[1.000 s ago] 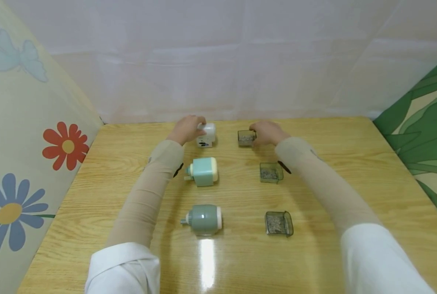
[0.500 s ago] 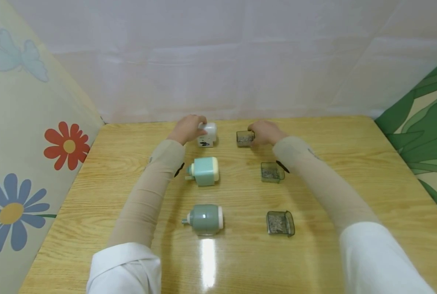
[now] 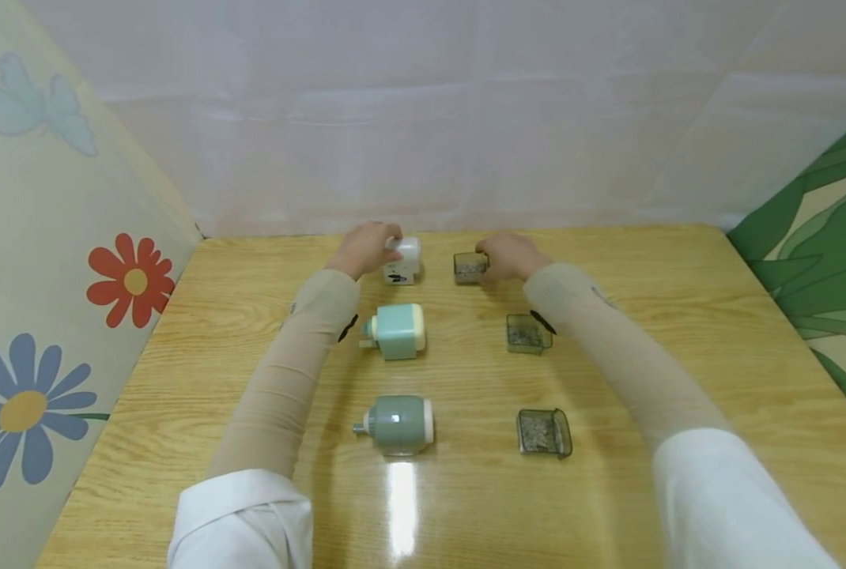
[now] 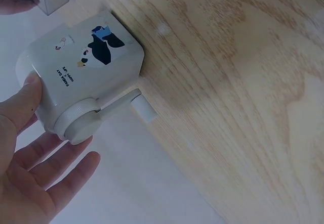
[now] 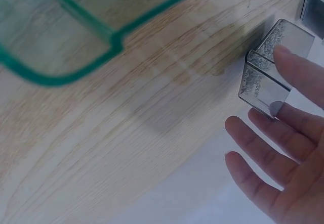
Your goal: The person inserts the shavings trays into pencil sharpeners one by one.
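At the back of the table my left hand (image 3: 366,249) grips a white crank pencil sharpener (image 3: 404,259). The left wrist view shows a panda print on the sharpener (image 4: 91,57), thumb on one side, with its crank handle (image 4: 119,105) facing the camera. My right hand (image 3: 511,257) pinches a smoky clear shavings drawer (image 3: 469,269) between thumb and fingers, a short gap to the right of the sharpener. Grey shavings show inside the drawer (image 5: 268,62) in the right wrist view, where the other fingers of the right hand (image 5: 283,158) extend loosely.
Nearer to me lie a teal pencil sharpener (image 3: 397,332) and a grey-green one (image 3: 399,424). To their right sit two more clear drawers with shavings, a greenish one (image 3: 528,334) and a dark-edged one (image 3: 544,432). A white cloth (image 3: 423,158) hangs behind the table.
My right hand has edged slightly left with the drawer, narrowing the gap to the white sharpener. The left hand keeps its grip in nearly the same place.
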The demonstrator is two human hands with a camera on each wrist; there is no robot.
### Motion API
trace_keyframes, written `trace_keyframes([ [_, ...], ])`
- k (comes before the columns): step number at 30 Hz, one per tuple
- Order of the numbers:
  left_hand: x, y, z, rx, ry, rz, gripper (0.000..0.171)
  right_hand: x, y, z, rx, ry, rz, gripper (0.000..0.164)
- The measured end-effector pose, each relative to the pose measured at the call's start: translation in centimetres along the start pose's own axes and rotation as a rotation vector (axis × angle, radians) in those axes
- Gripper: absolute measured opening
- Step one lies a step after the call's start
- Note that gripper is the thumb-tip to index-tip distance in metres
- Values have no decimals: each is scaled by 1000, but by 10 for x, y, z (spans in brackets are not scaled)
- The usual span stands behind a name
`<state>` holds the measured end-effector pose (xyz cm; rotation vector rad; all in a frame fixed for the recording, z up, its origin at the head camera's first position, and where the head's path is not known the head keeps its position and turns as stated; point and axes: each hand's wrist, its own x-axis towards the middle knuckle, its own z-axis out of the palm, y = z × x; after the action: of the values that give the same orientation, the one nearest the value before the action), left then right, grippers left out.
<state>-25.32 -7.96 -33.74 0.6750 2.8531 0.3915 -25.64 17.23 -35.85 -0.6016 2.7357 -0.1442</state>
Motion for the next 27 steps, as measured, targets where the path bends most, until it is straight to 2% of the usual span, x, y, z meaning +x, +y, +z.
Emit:
trace_keyframes([
  [27, 1, -1, 3, -9, 0, 2, 38, 8, -11, 0, 10, -21, -15, 62],
])
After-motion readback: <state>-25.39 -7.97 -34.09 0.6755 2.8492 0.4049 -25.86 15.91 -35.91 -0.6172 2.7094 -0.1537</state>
